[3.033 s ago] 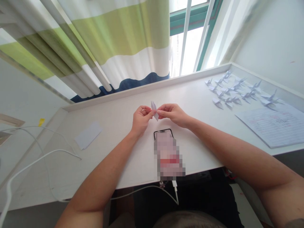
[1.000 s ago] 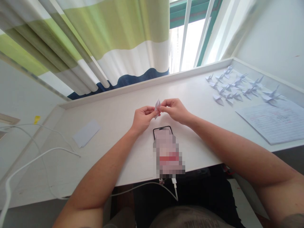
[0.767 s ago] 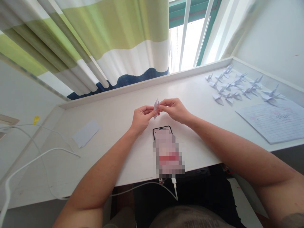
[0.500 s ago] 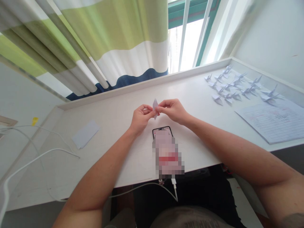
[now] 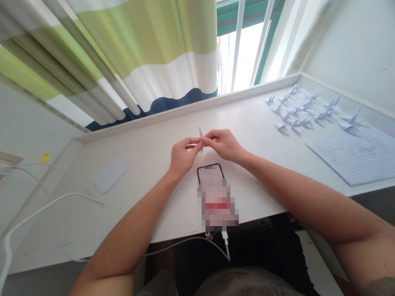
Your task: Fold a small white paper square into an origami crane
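Between my two hands, above the middle of the desk, stands a small folded piece of white paper (image 5: 200,132), narrow and pointed at the top and seen nearly edge-on. My left hand (image 5: 184,155) pinches it from the left with thumb and fingers. From the right, my right hand (image 5: 224,144) is closed on the same paper, its fingertips meeting those of my left. The fingertips hide the paper's middle. Just below the hands a phone (image 5: 210,167) lies on the desk, its screen mostly blurred out.
Several folded paper cranes (image 5: 321,117) stand at the desk's far right, behind a written sheet (image 5: 361,158). Loose white paper (image 5: 111,174) lies at left. White cables (image 5: 40,205) cross the left side, and a charging cable (image 5: 226,246) hangs from the phone. A raised rim (image 5: 154,113) borders the desk's back.
The folded paper has turned from showing a wider diamond-shaped face to a thin edge. Both hands stay in nearly the same place, with fingertips closer together.
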### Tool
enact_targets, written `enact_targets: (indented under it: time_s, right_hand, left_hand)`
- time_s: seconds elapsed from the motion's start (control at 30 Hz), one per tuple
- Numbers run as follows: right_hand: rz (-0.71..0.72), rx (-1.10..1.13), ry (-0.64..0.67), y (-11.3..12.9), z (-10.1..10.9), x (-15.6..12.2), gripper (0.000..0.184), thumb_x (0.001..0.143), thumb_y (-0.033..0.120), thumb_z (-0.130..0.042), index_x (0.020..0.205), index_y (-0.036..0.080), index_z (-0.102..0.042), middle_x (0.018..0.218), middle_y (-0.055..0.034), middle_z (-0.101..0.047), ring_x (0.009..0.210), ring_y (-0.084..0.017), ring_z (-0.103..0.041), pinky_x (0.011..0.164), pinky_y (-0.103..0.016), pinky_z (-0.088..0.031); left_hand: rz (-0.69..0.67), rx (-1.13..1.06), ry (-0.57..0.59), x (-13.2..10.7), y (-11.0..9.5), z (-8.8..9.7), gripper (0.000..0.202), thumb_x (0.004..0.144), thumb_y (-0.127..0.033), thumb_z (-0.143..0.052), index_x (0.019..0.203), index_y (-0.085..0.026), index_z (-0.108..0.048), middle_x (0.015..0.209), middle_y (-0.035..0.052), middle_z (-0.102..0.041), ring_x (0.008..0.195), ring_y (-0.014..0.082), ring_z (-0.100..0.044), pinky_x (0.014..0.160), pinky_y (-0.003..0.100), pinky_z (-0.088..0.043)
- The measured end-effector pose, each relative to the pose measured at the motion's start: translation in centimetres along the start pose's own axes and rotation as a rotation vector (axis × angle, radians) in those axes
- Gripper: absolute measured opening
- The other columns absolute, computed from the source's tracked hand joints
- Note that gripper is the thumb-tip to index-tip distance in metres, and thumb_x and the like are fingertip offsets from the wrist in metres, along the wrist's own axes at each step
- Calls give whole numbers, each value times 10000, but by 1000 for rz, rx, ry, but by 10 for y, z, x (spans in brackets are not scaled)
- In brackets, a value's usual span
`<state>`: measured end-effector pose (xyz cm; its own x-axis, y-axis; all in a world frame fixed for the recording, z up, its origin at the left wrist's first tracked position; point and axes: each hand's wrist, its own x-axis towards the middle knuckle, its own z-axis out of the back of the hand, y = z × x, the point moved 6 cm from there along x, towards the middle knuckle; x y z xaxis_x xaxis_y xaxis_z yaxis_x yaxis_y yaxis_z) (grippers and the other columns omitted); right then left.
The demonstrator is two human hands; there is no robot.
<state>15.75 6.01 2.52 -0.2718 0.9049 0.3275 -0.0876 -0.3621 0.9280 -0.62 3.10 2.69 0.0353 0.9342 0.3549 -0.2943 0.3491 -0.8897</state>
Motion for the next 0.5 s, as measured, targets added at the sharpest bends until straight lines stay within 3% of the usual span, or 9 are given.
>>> enact_targets:
  time_s: [0.17, 0.3, 0.5]
  right_hand:
    - [-7, 63, 3, -2, 1, 2, 443, 811, 648, -861, 836, 215, -770, 897, -68, -812, 891, -235, -734, 891, -429, -594]
    - [-15, 65, 5, -6, 1, 2, 426, 809, 630, -874, 846, 218, -776, 917, -63, -814, 908, -231, -739, 917, -443, -593]
    - [4, 63, -18, -6, 3, 2, 368, 821, 586, -872, 865, 229, -798, 1011, -79, -812, 1015, -254, -746, 934, -452, -616]
  left_hand:
    - [54, -176, -16, 2, 7, 3, 290, 823, -462, -912, 953, -208, -866, 1068, 97, -850, 1031, 261, -780, 945, 411, -622]
    - [102, -244, -80, 4, 12, 6, 316, 751, -432, -969, 911, -191, -841, 959, 82, -837, 916, 225, -772, 900, 389, -622]
    - [90, -247, -72, 6, 17, 5, 312, 769, -468, -946, 868, -189, -845, 965, 91, -834, 943, 239, -764, 928, 403, -614]
